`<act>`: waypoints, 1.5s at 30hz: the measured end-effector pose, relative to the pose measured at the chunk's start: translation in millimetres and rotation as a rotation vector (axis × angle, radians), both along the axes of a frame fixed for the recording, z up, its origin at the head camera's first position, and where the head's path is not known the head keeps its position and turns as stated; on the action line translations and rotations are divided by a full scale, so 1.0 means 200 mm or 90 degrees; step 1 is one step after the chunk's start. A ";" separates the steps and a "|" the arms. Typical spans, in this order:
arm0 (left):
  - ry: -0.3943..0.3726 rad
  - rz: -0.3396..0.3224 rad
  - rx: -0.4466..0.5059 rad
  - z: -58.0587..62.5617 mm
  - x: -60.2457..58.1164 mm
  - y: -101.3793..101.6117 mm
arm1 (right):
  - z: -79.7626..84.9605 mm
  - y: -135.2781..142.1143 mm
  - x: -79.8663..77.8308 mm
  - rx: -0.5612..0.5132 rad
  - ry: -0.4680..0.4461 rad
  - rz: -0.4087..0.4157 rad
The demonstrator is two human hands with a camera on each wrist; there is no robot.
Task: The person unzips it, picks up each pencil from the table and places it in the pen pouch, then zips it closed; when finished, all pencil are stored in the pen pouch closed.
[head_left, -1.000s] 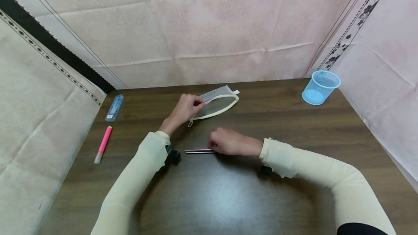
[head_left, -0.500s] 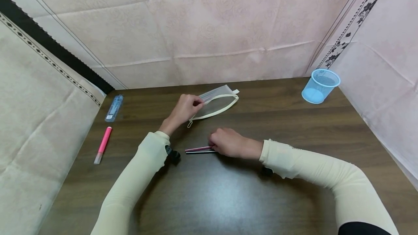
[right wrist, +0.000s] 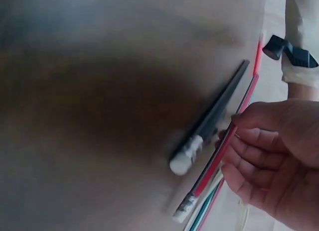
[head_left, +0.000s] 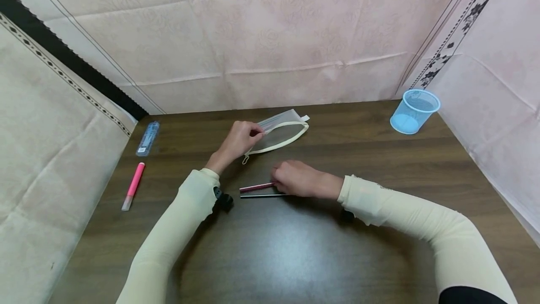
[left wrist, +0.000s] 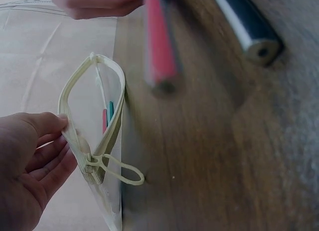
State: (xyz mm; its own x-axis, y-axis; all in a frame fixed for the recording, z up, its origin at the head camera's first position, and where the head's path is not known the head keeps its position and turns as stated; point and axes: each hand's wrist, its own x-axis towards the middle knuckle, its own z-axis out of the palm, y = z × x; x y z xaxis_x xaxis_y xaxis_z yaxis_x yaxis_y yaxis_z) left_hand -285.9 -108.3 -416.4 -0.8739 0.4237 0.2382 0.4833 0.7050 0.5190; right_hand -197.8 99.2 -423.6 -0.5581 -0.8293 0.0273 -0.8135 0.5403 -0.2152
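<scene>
My left hand (head_left: 239,139) pinches the rim of a clear zip pouch (head_left: 276,140), whose cream zipper gapes open. In the left wrist view, red and green sticks (left wrist: 107,116) show through the pouch (left wrist: 94,141), and a loop hangs from the zipper pull (left wrist: 124,171). Nearer the front, my right hand (head_left: 300,179) pinches a red-and-dark striped pencil (right wrist: 219,151) between thumb and fingers; its pale eraser end shows in the right wrist view. A black pencil (head_left: 261,196) with a white eraser lies on the table beside it, apart from the fingers.
On the left of the table (head_left: 320,257) lie a pink marker (head_left: 134,184) and a small blue clear case (head_left: 147,140). A blue mesh cup (head_left: 413,112) stands at the back right. Pale cloth (head_left: 270,46) hangs behind the table.
My right hand has lifted the red striped pencil away from the black one, which stays on the table. My left hand keeps its pinch on the pouch with almost no movement.
</scene>
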 end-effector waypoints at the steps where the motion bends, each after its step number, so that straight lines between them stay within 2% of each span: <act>1: 0.001 -0.001 -0.001 0.00 0.00 0.00 | 0.01 0.01 -0.01 -0.007 -0.008 0.005; 7: 0.001 0.000 0.001 0.00 0.00 0.00 | 0.06 0.05 -0.06 -0.073 -0.085 0.027; 12: -0.008 -0.003 0.004 -0.01 0.00 0.00 | 0.09 0.08 -0.10 -0.142 -0.193 0.029; 18: -0.001 -0.009 0.017 -0.01 0.00 -0.01 | 0.12 0.11 -0.15 -0.222 -0.332 -0.003; 24: 0.013 -0.010 0.018 -0.02 0.00 -0.01 | 0.11 0.13 -0.19 -0.349 -0.528 -0.078; 28: 0.004 -0.001 0.010 -0.02 0.00 -0.01 | 0.08 0.12 -0.20 -0.460 -0.674 -0.144; 34: -0.001 -0.006 0.010 -0.01 0.00 -0.01 | 0.03 0.10 -0.19 -0.634 -0.843 -0.196; 39: 0.007 -0.006 0.013 0.00 -0.01 -0.02 | -0.03 0.06 -0.18 -0.739 -0.951 -0.240; 45: -0.017 -0.002 0.013 -0.01 -0.01 -0.01 | -0.12 0.02 -0.18 -0.778 -1.017 -0.334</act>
State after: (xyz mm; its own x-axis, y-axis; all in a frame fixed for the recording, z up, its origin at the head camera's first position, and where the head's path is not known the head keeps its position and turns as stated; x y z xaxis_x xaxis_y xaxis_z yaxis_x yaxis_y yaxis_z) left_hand -288.2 -111.2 -418.9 -0.8790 0.4212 0.2234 0.4708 0.6929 0.5461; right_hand -234.5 103.0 -446.9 -0.7677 -0.5544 -0.3213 0.5564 -0.3280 -0.7634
